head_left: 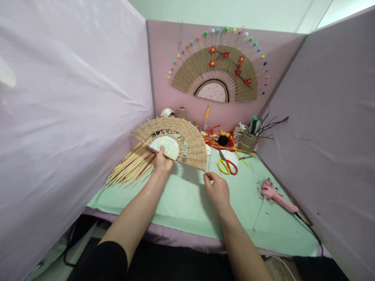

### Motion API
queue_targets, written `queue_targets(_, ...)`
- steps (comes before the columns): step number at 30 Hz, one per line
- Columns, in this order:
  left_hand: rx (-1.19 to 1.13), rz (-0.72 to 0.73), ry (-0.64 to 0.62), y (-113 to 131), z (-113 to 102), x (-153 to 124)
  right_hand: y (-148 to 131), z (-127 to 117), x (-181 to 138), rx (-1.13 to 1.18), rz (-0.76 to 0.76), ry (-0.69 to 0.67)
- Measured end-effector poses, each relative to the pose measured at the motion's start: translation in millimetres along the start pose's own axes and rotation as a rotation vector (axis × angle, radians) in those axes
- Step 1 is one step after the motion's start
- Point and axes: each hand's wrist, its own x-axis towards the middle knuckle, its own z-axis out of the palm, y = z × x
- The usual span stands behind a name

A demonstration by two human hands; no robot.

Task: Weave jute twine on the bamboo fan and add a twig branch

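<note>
A half-round fan of woven twine on wooden sticks [195,150] is held up over the table, tilted, with bare stick ends poking past its outer edge. My left hand [164,160] grips it at the pale blue half-disc with yellow spots [169,146], thumb on the front and the other fingers behind. At the fan's lower right corner, my right hand [216,187] has thumb and forefinger pinched together just below the last stick. Whatever lies between those fingertips is too small to make out.
Many thin wooden sticks [129,169] lie at the left. Scissors [227,164], pipe cleaners [215,141] and a can with twigs [249,141] are on the right. A pink glue gun [278,197] lies near the right wall. A finished fan [190,72] hangs behind.
</note>
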Motion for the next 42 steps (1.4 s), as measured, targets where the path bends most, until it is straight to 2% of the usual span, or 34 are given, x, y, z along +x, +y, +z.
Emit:
queue_targets(9, 0.019, 0.101, -0.045, -1.3, 0.4, -5.7, 1.3, 0.5, -0.7, -0.186, -0.035, -0.034)
queue_targets(14, 0.016, 0.107, -0.105, -1.6, 0.9, -9.6, 5.3, 3.1, -1.2, -0.186, -0.070, -0.032)
queue_targets(20, 0.115, 0.068, -0.140, -2.4, 1.6, -15.2, 8.7, 4.4, 2.0, -0.146, -0.148, -0.030)
queue_targets(25, 0.085, -0.007, -0.053, 2.6, 0.2, -11.1, 6.3, -0.2, 4.2, 0.033, -0.183, -0.054)
queue_targets(31, 0.073, -0.121, 0.014, 8.6, -5.9, 0.1, -0.4, -7.9, 5.9, 0.248, -0.106, 0.048)
queue_targets(36, 0.063, -0.148, 0.045, 7.5, -8.4, 1.6, -3.1, -11.8, 7.3, 0.422, -0.090, 0.129)
queue_targets(38, 0.053, -0.158, 0.057, 6.9, -8.6, 0.7, -3.2, -13.2, 7.3, 0.491, -0.042, 0.162)
queue_targets(42, -0.002, -0.166, 0.034, 6.5, -7.3, -3.7, -3.6, -13.8, 6.6, 0.676, 0.148, 0.164)
